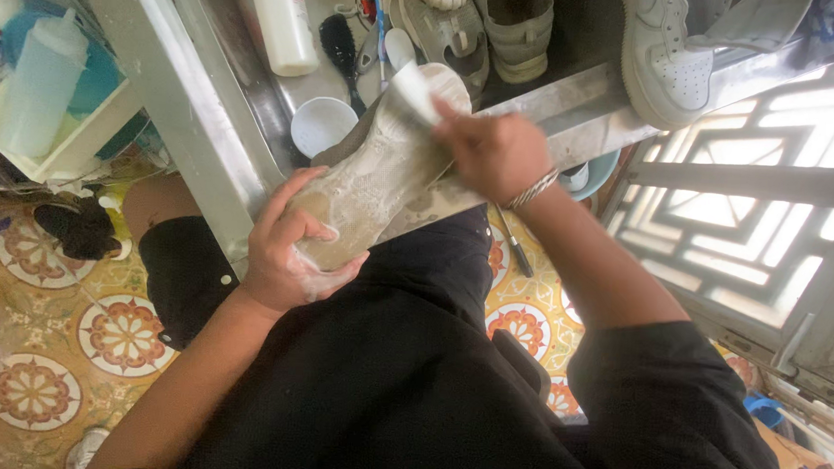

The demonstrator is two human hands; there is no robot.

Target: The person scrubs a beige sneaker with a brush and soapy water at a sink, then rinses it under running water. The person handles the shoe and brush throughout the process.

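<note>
Left hand [288, 252]: clamped on the heel of the soapy shoe [377, 171], at the surface's [204, 119] near edge.
Right hand [493, 153]: closed around a brush [415, 94], bristles on the sole.
Progress: sole lathered all over, not yet rinsed.

The brush [415, 94] is motion-blurred above the shoe [377, 171], its bristles unreadable, its handle hidden in the right hand [493, 153]. The left hand [288, 252] covers the shoe's near end. Right of the shoe, the white sneaker [669, 62] is cut off by the top edge.
</note>
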